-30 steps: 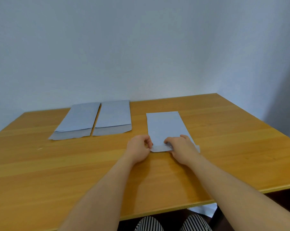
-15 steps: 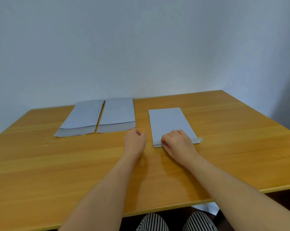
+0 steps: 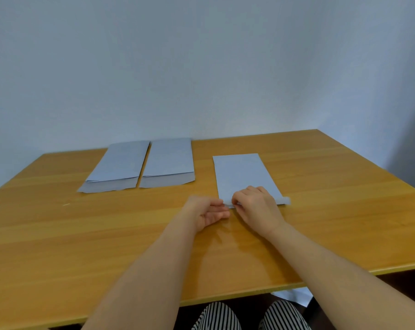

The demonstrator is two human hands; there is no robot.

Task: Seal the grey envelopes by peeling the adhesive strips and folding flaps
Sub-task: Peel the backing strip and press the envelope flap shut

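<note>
One grey envelope [image 3: 242, 173] lies flat on the wooden table [image 3: 106, 234], right of centre, its flap end toward me. My right hand [image 3: 257, 207] rests on that near edge, thumb and fingertips pinched together at its left corner. A pale adhesive strip end [image 3: 285, 200] sticks out at the edge's right side. My left hand [image 3: 207, 211] lies just left of the corner, palm turned inward, fingers loosely apart and holding nothing. Two stacks of grey envelopes [image 3: 119, 167] [image 3: 168, 163] sit side by side at the back left, flaps unfolded toward me.
A tiny pale scrap [image 3: 66, 204] lies on the table at the left. The wall runs right behind the table's far edge. Below the front edge are my striped knees [image 3: 216, 315] and a sheet of paper on the floor [image 3: 294, 297].
My left hand went from a fist beside the envelope to an opened palm close to the corner. My right hand stayed on the near edge, its fingers drawn into a pinch.
</note>
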